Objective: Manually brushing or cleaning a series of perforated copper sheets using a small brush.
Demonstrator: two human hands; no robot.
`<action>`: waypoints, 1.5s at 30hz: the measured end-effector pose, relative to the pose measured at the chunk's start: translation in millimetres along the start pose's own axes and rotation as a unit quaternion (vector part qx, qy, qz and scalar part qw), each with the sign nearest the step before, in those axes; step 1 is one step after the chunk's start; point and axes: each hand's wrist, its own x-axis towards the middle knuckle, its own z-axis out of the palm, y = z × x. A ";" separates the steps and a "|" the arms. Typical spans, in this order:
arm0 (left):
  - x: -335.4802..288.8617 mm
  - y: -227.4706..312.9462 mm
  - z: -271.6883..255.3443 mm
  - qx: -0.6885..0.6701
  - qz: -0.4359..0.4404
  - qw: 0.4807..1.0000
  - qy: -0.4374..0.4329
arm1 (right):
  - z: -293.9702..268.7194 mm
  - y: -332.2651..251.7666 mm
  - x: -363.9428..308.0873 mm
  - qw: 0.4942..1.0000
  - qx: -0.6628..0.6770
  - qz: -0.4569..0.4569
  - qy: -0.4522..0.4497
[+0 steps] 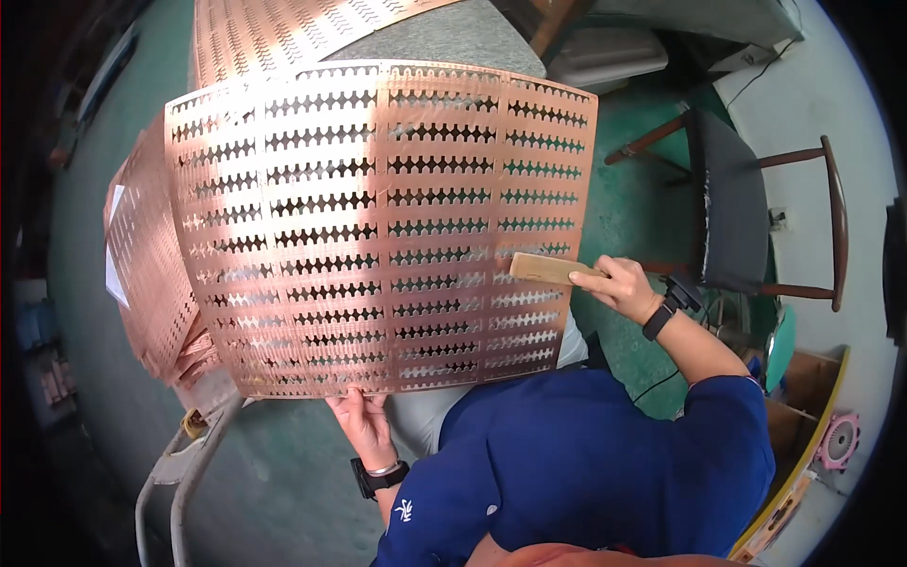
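A large copper-coloured perforated sheet (pixel 382 222) stands tilted before me, with rows of toothed cut-outs across it. My left hand (pixel 362 422) is closed on its lower edge, thumb on the near face and fingers mostly hidden. In my right hand (pixel 619 286) is a flat, light-brown wooden block (pixel 543 269), gripped by one end. The block's other end lies over the right part of the sheet; whether it touches the surface I cannot tell.
A stack of similar sheets (pixel 151 255) is at the left, above a metal trolley frame (pixel 179 472). Another perforated sheet (pixel 255 38) lies on a grey surface (pixel 444 42) at the far side. A dark chair (pixel 732 198) and wooden shelf unit (pixel 798 425) stand to the right.
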 end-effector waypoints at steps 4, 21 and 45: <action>-0.2 0.7 2.4 -0.016 0.003 1.000 -0.014 | -3.9 5.3 9.9 0.999 -0.027 -0.007 0.018; -0.7 1.0 10.1 -0.001 0.010 1.000 -0.002 | -32.0 91.4 102.6 0.935 -0.022 0.201 0.290; 1.2 -0.9 0.8 -0.013 0.000 1.000 -0.006 | -10.5 -0.8 74.2 0.931 -0.002 0.272 0.243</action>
